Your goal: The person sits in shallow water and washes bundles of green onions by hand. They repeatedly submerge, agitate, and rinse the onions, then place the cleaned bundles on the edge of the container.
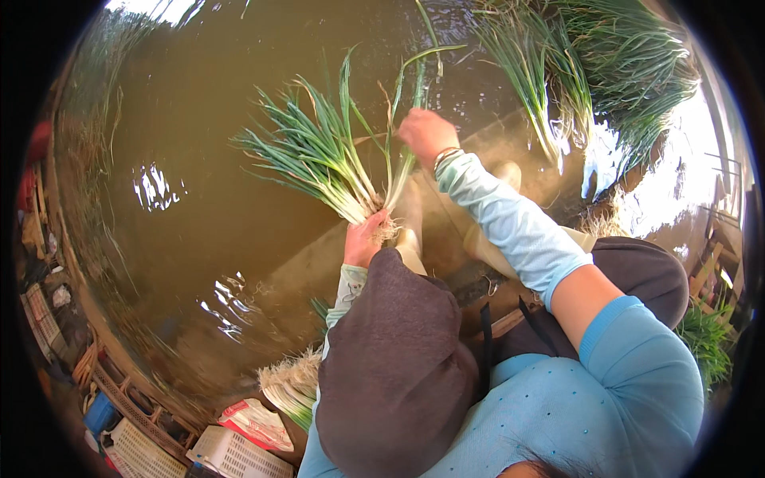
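Note:
My left hand (pixel 364 244) grips a bunch of spring onions (pixel 326 158) near the root end, with pale stringy roots showing beside the thumb. Its green leaves fan out up and to the left over murky brown water (pixel 197 119). Just right of the bunch, my right hand (pixel 428 136) is curled and slightly blurred. A stem (pixel 401 176) leads up to that hand, and a green leaf (pixel 421 80) shows beyond it; whether the fingers pinch either is hidden. Long bent leaves stand between the two hands.
Loose spring onions (pixel 532 89) lie in the water at upper right beside a large heap (pixel 627 60). More, roots up, form a bundle (pixel 293 382) at lower left. Plastic crates (pixel 239 449) and a red-and-white bag (pixel 257 423) stand there. My feet are under the water.

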Demonstrator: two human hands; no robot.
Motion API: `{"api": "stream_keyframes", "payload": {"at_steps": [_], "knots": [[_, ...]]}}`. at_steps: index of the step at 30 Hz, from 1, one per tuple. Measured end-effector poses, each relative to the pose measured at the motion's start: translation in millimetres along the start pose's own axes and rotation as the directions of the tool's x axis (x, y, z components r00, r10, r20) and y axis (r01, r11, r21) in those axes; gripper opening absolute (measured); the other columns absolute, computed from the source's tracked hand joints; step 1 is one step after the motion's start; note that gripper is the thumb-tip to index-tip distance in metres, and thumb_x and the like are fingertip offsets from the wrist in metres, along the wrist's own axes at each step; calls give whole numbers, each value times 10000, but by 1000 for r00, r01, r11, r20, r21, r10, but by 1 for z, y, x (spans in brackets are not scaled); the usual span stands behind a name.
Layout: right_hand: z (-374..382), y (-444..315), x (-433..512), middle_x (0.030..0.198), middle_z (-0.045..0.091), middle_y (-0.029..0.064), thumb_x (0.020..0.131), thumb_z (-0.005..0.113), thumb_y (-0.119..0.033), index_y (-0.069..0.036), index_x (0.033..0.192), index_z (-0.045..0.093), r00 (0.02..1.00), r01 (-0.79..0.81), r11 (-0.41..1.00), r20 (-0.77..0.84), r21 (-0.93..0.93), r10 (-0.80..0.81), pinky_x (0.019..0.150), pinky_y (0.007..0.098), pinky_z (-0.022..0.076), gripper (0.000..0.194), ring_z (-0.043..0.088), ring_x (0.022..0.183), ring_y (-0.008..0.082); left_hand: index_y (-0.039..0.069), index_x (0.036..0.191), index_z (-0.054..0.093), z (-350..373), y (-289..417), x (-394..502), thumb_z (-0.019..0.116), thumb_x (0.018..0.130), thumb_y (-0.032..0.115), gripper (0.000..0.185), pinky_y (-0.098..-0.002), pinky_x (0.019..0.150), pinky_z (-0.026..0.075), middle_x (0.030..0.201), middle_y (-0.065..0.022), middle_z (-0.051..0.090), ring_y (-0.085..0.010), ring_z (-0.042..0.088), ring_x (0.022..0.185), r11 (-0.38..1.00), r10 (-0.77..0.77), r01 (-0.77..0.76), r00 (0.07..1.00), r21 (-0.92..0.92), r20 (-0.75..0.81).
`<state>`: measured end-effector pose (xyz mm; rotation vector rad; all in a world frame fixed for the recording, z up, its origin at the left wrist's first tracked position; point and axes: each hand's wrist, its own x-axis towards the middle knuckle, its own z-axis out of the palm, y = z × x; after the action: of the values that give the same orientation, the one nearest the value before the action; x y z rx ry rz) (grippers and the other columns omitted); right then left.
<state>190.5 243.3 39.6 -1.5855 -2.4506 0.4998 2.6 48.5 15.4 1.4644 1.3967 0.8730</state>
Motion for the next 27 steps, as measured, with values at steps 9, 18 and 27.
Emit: {"api": "stream_keyframes", "payload": {"at_steps": [9,18,27], "knots": [[-25,15,13,871,659,95,854,650,-290,-53,929,655,974,-226,752,126,619,189,719,334,484,249,622,791,222,-8,971,660,5,24,11,684,845,89,161,-245,657,450,843,-17,639,-93,570,726,445,-605,485,783,-753,146],[7,-17,-4,916,563,84,818,592,-112,-74,942,585,971,237,971,50,-34,-236,739,367,523,130,589,866,263,29,1043,656,11,14,16,652,836,50,208,-263,657,483,841,-33,646,-116,601,731,658,-457,356,889,-663,24],[26,39,41,896,555,96,810,528,-59,-80,903,554,986,-32,975,-167,-222,-6,707,380,538,99,617,832,267,-12,1044,653,11,31,30,625,836,36,215,-254,658,478,877,-48,669,-118,602,721,445,-583,361,812,-819,41]]}}
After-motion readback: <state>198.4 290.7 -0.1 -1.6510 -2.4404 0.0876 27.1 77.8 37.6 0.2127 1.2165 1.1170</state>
